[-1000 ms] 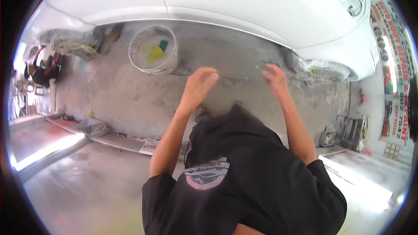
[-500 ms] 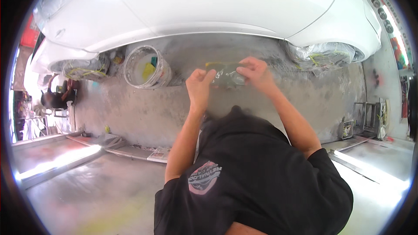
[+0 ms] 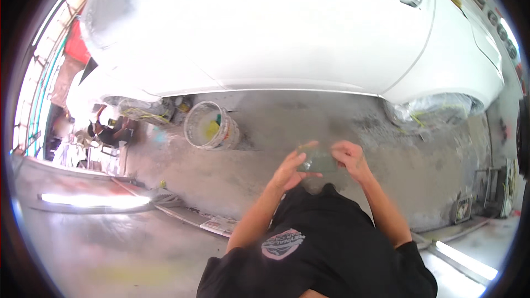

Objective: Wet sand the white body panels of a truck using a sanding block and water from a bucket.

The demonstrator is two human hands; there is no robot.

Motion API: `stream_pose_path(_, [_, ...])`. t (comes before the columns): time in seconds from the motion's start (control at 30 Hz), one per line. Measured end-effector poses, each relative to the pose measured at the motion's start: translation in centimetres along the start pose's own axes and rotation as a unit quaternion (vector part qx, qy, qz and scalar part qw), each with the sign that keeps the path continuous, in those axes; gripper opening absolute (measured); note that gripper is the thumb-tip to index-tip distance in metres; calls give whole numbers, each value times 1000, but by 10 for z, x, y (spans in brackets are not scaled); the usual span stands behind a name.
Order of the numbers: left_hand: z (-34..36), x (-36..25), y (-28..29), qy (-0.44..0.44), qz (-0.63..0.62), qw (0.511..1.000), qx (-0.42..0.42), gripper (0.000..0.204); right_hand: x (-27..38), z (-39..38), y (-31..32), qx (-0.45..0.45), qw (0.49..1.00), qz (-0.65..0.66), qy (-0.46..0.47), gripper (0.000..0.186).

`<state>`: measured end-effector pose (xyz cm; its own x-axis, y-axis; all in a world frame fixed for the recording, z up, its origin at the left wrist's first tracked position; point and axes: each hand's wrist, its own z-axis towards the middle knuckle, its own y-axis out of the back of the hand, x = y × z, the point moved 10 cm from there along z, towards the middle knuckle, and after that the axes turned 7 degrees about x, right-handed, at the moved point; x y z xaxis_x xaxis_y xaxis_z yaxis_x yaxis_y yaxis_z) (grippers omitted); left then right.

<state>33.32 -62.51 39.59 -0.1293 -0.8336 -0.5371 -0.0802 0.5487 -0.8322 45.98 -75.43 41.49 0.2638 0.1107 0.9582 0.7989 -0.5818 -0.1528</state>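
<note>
In front of my body I hold a dark green, shiny rectangular sheet (image 3: pixel 319 160); it looks like wet sandpaper, though its exact kind is not plain. My left hand (image 3: pixel 291 166) grips its left end, with the thumb on the near face and fingers reaching behind and below. At the right end, my right hand (image 3: pixel 349 157) pinches the edge between thumb and fingers. Beyond my hands stands a white car body (image 3: pixel 298 49).
A whitish bucket (image 3: pixel 231 135) with a yellow and a green item inside stands by the car, left of my hands. Wrapped wheels (image 3: pixel 436 109) flank it. Another person (image 3: pixel 110 132) is at the far left. A metal frame (image 3: pixel 488 190) stands at the right.
My view has tilted up, showing more of the car. The green sheet has come nearer my body, and my left hand has spread further around its left end.
</note>
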Motion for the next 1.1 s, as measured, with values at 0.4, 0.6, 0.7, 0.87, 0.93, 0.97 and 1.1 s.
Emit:
stream_pose_path(0.4, [96,-34,43,72,10,997,-3,64,-33,91,58,-57,994,-92,18,31])
stream_pose_path(0.6, [120,-69,202,26,290,940,-180,58,-49,131,96,-125,952,-277,46,47])
stream_pose_path(0.7, [82,-72,323,12,418,860,-293,49,-56,144,101,-115,953,-279,22,47])
stream_pose_path(0.87, [-11,-43,407,106,258,836,-472,44,-80,150,125,-105,964,-245,2,39])
stream_pose_path(0.93, [-32,-27,420,128,236,824,-499,43,-85,155,133,-76,966,-248,10,35])
stream_pose_path(0.97, [-44,-19,416,88,149,835,-522,45,-86,158,138,-73,967,-246,9,35])
stream_pose_path(1.1, [-23,-2,378,-30,-29,881,-470,48,-87,181,152,-12,975,-220,-7,34])
